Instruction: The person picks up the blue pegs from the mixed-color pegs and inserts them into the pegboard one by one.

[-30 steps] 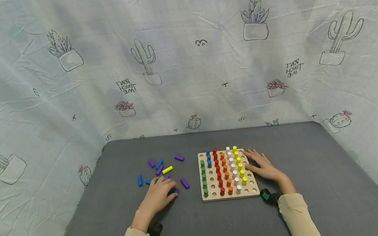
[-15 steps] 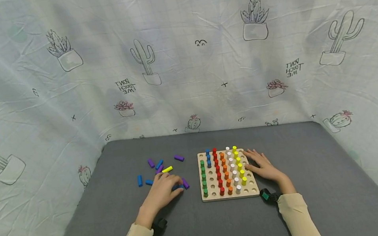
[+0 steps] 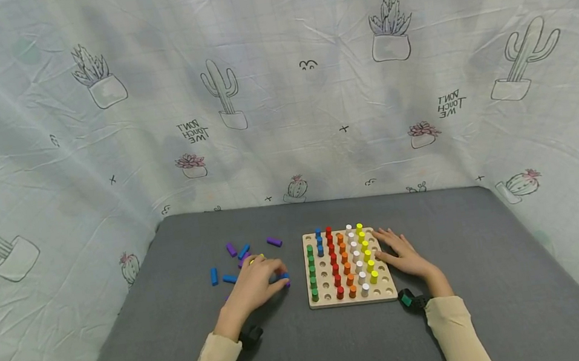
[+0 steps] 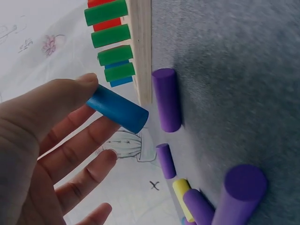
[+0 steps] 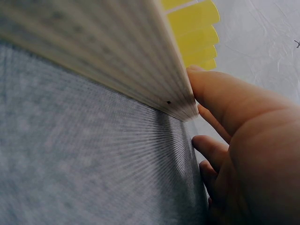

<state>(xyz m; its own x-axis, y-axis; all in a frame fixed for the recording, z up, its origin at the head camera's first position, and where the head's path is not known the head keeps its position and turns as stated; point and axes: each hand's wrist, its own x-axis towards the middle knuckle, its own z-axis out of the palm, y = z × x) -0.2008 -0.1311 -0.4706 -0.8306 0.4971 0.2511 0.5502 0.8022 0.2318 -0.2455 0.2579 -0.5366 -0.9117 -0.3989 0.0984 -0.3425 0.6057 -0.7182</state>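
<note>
My left hand [image 3: 253, 283] pinches a blue peg [image 4: 117, 110] between thumb and fingers, held above the table left of the wooden pegboard [image 3: 330, 305]. In the left wrist view the peg tilts and its free end is visible. Columns of green pegs [image 3: 312, 272], red pegs [image 3: 336, 269], orange pegs [image 3: 347, 268], white pegs [image 3: 359, 266] and yellow pegs [image 3: 369, 265] stand upright in the board. The blue pegs [image 3: 321, 251] fill only the far end of their column. Fingers extended, my right hand [image 3: 405, 258] rests against the board's right side, thumb on its edge.
Loose purple pegs [image 4: 166, 101], a yellow peg [image 4: 183, 199] and blue pegs [image 3: 214, 276] lie on the grey table [image 3: 312, 354] left of the board; my left hand partly covers some. A patterned curtain [image 3: 281, 114] surrounds the table's back and sides.
My left hand has moved right, toward the board, and slightly away from me, carrying the blue peg up from among the loose pegs. My right hand and the board have stayed put.
</note>
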